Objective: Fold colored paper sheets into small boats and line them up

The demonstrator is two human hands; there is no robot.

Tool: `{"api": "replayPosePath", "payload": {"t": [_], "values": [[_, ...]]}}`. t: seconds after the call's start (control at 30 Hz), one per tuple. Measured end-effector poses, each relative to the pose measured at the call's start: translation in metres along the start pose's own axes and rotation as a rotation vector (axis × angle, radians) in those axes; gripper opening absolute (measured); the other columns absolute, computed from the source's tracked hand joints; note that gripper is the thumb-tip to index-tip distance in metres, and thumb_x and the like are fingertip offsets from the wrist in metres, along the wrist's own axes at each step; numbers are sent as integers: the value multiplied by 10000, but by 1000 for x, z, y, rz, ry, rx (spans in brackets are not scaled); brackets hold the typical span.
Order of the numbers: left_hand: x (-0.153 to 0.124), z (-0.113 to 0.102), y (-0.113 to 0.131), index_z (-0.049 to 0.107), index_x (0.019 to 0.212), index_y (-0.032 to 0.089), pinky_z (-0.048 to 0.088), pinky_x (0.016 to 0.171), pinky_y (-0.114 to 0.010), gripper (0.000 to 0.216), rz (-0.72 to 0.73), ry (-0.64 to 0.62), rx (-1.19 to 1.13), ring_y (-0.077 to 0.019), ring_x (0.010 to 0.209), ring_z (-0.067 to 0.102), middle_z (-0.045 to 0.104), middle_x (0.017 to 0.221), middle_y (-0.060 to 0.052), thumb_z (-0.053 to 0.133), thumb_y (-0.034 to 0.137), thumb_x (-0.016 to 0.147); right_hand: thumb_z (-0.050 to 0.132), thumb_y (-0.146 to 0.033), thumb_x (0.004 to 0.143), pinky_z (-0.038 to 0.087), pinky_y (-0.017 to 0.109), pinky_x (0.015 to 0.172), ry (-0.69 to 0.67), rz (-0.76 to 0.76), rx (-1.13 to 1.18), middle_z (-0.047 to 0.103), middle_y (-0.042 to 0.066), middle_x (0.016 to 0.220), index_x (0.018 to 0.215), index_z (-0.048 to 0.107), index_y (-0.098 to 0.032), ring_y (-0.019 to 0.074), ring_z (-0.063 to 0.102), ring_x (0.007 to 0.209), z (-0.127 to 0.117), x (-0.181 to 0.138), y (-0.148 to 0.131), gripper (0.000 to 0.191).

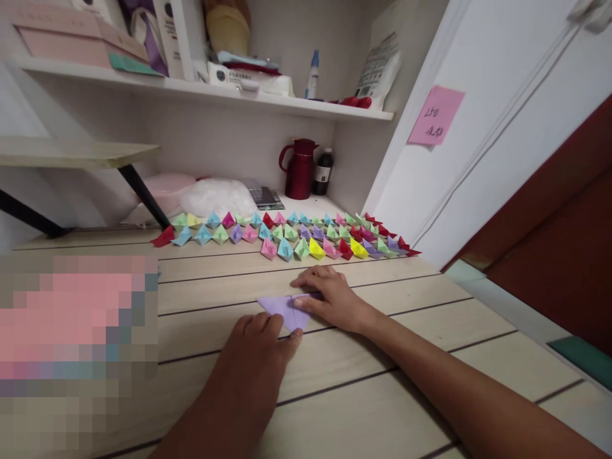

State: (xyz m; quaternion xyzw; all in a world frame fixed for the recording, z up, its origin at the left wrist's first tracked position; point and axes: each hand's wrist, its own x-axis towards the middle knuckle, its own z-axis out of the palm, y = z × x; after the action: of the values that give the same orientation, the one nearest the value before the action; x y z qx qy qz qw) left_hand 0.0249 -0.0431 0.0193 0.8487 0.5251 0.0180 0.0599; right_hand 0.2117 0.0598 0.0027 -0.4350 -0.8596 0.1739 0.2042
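A sheet of purple folding paper (285,307), folded to a triangle with its point towards me, lies on the wooden table. My left hand (255,354) is closed at its near left edge, fingers curled and the thumb by the lower tip. On the right side, my right hand (335,298) has its thumb on the paper, with the fingers bent over the far side. Part of the paper is hidden under that hand. Beyond both hands stand rows of small folded paper boats (301,248) in several colours.
A blurred-out pinkish patch (71,312) covers the table's left side. Behind the boats are a red thermos jug (300,169), a dark bottle (322,172) and a white plastic bag (217,197). A black-legged raised stand (76,153) is at left, a shelf (287,105) above.
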Motion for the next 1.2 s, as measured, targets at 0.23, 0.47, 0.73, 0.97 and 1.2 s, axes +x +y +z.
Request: {"api": "replayPosePath", "payload": {"t": [0.23, 0.47, 0.73, 0.97, 1.2], "values": [[-1, 2, -11, 698, 1144, 307, 369, 1012, -514, 523, -25, 110, -82, -284, 1106, 572, 635, 1251, -96, 470, 41, 756, 803, -237, 668, 387, 319, 799, -2, 44, 199, 613, 15, 892, 778, 642, -186, 187, 530, 888, 2, 4, -4, 202], [3, 9, -17, 672, 1137, 241, 419, 1000, -467, 427, -165, 282, -345, -241, 1154, 567, 629, 1235, -85, 409, 90, 837, 785, -398, 671, 346, 223, 537, -51, 167, 658, 542, -33, 652, 686, 562, -161, 100, 457, 586, 3, -2, 3, 325], [12, 14, -23, 620, 1089, 176, 506, 833, -376, 385, -436, 469, -1070, -228, 922, 655, 697, 1053, -92, 667, 345, 746, 849, -440, 574, 314, 218, 522, 19, 197, 1022, 528, -44, 623, 678, 550, -165, 89, 429, 563, 7, -5, -10, 419], [16, 8, -17, 711, 759, 172, 443, 598, -235, 219, -528, 549, -1333, -132, 572, 562, 639, 595, 21, 755, 353, 643, 856, -409, 584, 307, 215, 523, 26, 187, 1162, 528, -50, 631, 701, 548, -174, 90, 427, 571, 7, -10, -15, 405], [14, 3, -15, 680, 615, 179, 401, 574, -219, 218, -550, 542, -1368, -104, 518, 506, 590, 525, 37, 740, 382, 669, 842, -400, 631, 348, 227, 561, -10, 141, 1148, 517, -46, 644, 714, 544, -180, 98, 440, 585, 10, -11, -11, 379]]}}
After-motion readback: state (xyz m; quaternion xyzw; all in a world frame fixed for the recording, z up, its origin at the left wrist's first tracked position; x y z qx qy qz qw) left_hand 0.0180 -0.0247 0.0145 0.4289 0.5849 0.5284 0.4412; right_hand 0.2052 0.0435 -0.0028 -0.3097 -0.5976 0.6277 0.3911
